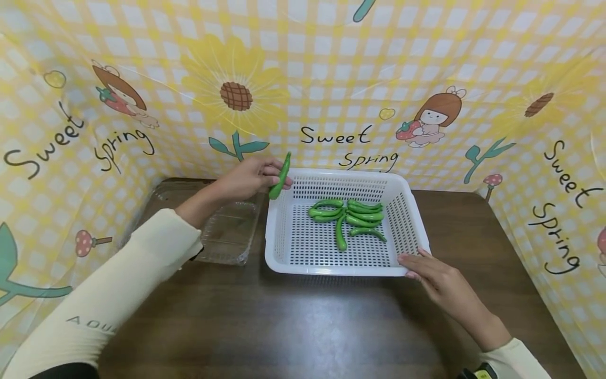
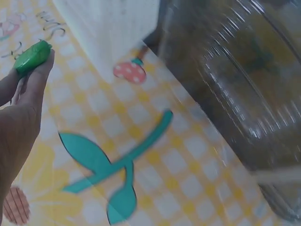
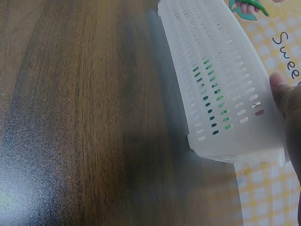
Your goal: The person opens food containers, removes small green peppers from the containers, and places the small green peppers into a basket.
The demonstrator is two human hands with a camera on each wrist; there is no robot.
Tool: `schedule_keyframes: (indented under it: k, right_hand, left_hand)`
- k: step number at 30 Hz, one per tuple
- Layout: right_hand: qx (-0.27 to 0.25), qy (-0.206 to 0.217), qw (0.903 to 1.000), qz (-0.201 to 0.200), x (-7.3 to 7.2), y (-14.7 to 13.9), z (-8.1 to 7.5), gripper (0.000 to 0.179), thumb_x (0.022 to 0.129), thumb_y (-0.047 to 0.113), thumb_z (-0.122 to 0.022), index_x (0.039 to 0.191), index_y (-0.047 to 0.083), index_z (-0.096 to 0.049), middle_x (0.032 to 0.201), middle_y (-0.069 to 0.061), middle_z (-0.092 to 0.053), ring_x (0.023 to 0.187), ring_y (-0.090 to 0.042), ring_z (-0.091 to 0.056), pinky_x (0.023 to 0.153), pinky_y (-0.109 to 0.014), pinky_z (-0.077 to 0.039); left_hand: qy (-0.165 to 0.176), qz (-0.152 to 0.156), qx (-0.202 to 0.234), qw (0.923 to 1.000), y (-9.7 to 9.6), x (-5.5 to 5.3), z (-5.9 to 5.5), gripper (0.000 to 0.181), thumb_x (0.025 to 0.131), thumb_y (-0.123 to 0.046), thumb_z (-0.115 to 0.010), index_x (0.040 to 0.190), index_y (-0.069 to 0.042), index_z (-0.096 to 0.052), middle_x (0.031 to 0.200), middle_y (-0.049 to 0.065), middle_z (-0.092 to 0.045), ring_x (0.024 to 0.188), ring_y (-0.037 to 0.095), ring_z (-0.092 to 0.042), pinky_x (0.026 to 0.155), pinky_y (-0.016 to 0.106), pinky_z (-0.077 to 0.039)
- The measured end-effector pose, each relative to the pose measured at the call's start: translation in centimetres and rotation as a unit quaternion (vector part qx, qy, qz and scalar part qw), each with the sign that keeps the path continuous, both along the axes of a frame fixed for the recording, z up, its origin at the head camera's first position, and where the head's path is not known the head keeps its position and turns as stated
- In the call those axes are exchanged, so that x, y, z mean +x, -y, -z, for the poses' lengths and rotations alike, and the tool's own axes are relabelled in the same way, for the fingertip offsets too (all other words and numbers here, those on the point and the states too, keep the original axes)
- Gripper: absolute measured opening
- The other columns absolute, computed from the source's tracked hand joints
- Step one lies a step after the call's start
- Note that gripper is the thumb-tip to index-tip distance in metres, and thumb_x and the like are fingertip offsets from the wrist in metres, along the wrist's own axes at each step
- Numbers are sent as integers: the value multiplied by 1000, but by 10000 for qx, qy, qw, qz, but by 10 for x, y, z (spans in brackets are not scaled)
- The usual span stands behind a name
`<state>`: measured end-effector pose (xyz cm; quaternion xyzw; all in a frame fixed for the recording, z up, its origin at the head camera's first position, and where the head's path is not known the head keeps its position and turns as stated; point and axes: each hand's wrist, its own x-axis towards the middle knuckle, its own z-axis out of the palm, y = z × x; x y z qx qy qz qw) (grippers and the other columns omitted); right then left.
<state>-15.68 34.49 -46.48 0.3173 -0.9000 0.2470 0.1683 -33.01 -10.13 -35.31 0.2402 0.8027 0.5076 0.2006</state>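
Note:
Between thumb and fingers my left hand pinches a green chili pepper, held above the left rim of a white plastic basket. In the left wrist view the same pepper shows its thick end at the fingertips. My right hand grips the basket's near right corner, and in the right wrist view its thumb lies on the rim of the basket. Several green peppers lie on the basket floor, mostly grouped at its middle; one points toward the near side.
A clear plastic container stands on the brown wooden table, left of the basket, under my left forearm. Yellow checked cloth with printed flowers and lettering rises behind the table and on both sides.

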Motion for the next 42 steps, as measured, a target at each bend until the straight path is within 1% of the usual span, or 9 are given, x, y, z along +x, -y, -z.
schedule_keyframes:
  k: [9,13,18,25,27,29,34,38,42]
  right_hand:
    - [112,-101,9999,49,0,-1,0,36,89,6,-76,124,4,-73,122,-10,-76,120,-25,-70,122,-25,-32]
    - [53,-59,10000,0,-1,-1,0,36,89,6,-75,125,3,-73,121,-11,-76,122,-19,-68,122,-26,-32]
    - [7,-112,9999,-8,-1,-1,1,40,85,1,-78,125,3,-73,122,-10,-76,125,-15,-66,122,-26,-32]
    - [-5,-155,9999,5,-2,-2,1,38,87,4,-77,124,3,-73,121,-10,-76,121,-19,-69,122,-26,-33]
    - [4,-156,9999,-3,-2,-3,1,34,91,9,-74,124,3,-73,121,-10,-76,120,-22,-70,122,-27,-34]
    - [22,-143,9999,-13,-3,-3,2,31,96,16,-69,124,3,-73,121,-10,-76,118,-25,-70,122,-27,-33]
    - [11,-175,9998,-16,-4,-3,3,37,102,29,-58,123,3,-74,120,-10,-76,115,-28,-71,122,-27,-33]
    - [17,-187,9998,-5,-4,-4,3,37,102,29,-58,123,3,-74,120,-10,-76,114,-29,-72,122,-27,-34]
    - [52,-145,9999,27,-4,-4,2,31,95,14,-71,123,2,-74,121,-10,-76,113,-31,-72,122,-27,-33]
  left_hand:
    - [664,-101,809,9945,-53,-8,2,33,108,-2,-43,139,8,-46,130,23,-68,126,32,-64,104,43,-55]
    - [1028,-267,1232,9867,-75,-11,0,34,108,0,-42,140,8,-45,131,26,-65,128,34,-63,105,43,-54]
    - [992,-236,1146,9882,-102,-17,4,33,106,3,-45,138,10,-47,131,26,-66,127,36,-63,104,42,-55]
    - [1059,-228,303,9937,-145,-17,23,31,103,5,-51,134,10,-53,128,24,-69,123,35,-66,96,40,-59]
    - [810,-247,-214,9962,-153,-13,28,30,101,5,-54,131,10,-56,122,19,-71,111,28,-69,88,33,-60]
    - [526,-250,-920,9941,-158,-10,34,13,99,6,-55,108,7,-63,96,13,-68,85,18,-65,72,24,-55]
    - [-205,-95,-2677,9632,-162,1,42,27,93,7,-52,72,-8,-44,70,2,-38,57,13,-39,49,20,-38]
    - [-405,32,-3459,9374,-164,7,47,13,95,3,-50,92,-3,-61,85,7,-55,67,15,-52,54,21,-51]
    - [-109,39,-3675,9299,-167,11,50,23,97,2,-49,114,2,-65,104,15,-63,77,19,-61,63,29,-62]
